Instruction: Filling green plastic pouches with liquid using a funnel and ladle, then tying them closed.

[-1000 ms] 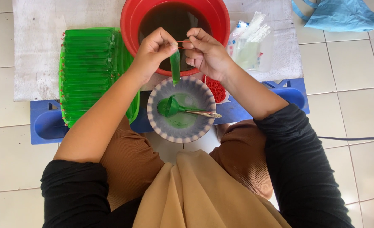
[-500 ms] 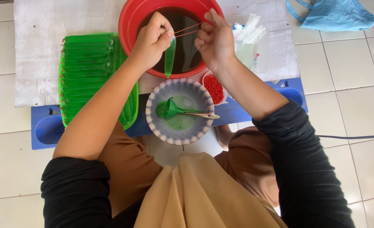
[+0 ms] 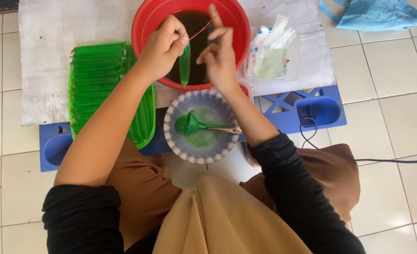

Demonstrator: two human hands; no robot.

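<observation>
My left hand (image 3: pixel 164 47) pinches the top of a thin green filled plastic pouch (image 3: pixel 185 66) that hangs over the red basin (image 3: pixel 142 26) of dark liquid. My right hand (image 3: pixel 219 56) is beside it with fingers spread, pulling a red rubber band (image 3: pixel 201 29) stretched from the pouch's neck. Below the hands sits a grey-rimmed bowl (image 3: pixel 175 146) with green liquid, and a green funnel (image 3: pixel 186 124) and a spoon (image 3: pixel 222 128) lie in it.
A green tray (image 3: pixel 145 127) at the left holds several filled green pouches in rows. A bundle of clear plastic bags (image 3: pixel 272 51) lies right of the basin. Everything rests on a white cloth (image 3: pixel 44 61) over a blue plastic pallet (image 3: pixel 321 108). A blue bag (image 3: pixel 373 14) is at top right.
Both hands have risen from above the bowl to over the basin with the pouch. The right hand's fingers have spread out and the rubber band is now stretched.
</observation>
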